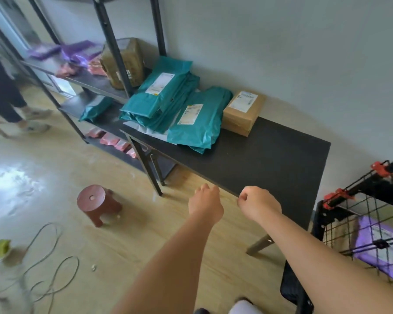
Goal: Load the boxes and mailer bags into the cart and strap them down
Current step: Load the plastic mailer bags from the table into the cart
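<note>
Several teal mailer bags (pixel 168 98) with white labels lie stacked on the far left end of a black table (pixel 270 159). A small brown cardboard box (pixel 243 112) sits beside them near the wall. A black wire cart (pixel 368 218) with red clips stands at the right, and a purple mailer bag (pixel 381 243) lies inside it. My left hand (pixel 204 202) and my right hand (pixel 256 202) hover in front of the table's near edge, fingers curled, holding nothing.
A black metal shelf rack (pixel 104 82) at the left holds a larger brown box (pixel 123 62), purple and pink bags. A red stool (pixel 95 202) and loose cables (pixel 45 264) lie on the wooden floor. Another person's legs (pixel 7 98) are at the far left.
</note>
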Available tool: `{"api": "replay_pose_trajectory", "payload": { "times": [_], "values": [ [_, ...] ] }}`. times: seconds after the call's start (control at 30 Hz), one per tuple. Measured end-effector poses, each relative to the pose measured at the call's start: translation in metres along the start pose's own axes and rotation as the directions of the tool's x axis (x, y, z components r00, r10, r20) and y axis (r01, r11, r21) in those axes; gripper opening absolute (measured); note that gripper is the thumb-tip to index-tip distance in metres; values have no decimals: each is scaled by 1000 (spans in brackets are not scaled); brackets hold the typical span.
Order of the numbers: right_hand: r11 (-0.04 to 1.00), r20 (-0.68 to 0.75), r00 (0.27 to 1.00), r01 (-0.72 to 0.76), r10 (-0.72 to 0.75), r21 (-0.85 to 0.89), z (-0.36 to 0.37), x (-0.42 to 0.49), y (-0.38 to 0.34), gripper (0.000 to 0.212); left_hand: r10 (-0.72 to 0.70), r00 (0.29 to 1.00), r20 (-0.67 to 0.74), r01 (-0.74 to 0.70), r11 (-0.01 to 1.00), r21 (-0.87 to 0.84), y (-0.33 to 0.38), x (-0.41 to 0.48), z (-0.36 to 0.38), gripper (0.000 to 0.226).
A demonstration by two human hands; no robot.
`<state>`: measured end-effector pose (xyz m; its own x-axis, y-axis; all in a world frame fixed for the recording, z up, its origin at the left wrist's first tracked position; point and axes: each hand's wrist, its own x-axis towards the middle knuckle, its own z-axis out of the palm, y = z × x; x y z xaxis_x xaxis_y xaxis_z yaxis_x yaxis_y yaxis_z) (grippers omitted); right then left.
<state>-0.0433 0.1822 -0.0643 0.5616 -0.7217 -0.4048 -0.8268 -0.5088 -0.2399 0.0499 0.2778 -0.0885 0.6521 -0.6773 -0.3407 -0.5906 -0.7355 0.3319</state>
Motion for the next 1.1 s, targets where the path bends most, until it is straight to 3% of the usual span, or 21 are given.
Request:
{"api": "replay_pose_trajectory", "payload": {
  "times": [0.27,0.77,1.1],
  "values": [
    [996,-5,1000,7,-7,84,-4,45,-42,15,-14,995,-99,11,999,-30,-30,38,-22,48],
    [989,-53,996,81,-75,126,-72,196,-148,15,1,959,-283,-1,1000,3,-55,201,-126,43],
    [919,-16,995,98,-99,381,-94,268,-210,21,-63,872,-485,42,998,-54,-81,282,-184,19]
  ]
}}
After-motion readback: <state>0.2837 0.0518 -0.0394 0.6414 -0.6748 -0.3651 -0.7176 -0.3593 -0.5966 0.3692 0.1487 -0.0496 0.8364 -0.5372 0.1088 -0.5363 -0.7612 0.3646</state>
